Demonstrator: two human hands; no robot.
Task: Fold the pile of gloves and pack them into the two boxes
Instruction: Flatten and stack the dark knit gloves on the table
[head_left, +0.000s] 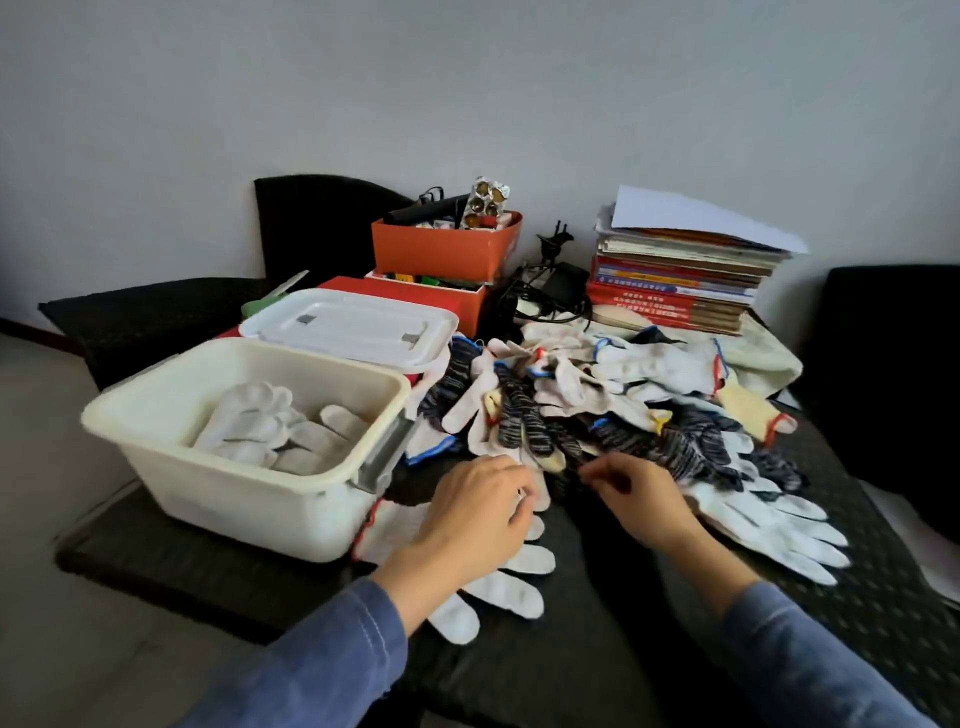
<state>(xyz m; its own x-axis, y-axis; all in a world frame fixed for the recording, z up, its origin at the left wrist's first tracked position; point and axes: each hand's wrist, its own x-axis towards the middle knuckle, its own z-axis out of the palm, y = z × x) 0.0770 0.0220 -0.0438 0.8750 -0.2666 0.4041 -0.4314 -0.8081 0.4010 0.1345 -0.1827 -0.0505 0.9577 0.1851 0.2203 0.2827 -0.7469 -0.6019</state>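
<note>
Head-worn view (wide-angle), looking forward and down, close over table (545, 675)

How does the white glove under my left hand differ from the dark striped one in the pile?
The plain white knitted glove lies flat on the black table, fingers spread, partly under your left hand; the dark striped knitted glove sits crumpled among others in the pile. Neither is packed yet.

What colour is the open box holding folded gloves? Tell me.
The open box is cream, head view.
</note>
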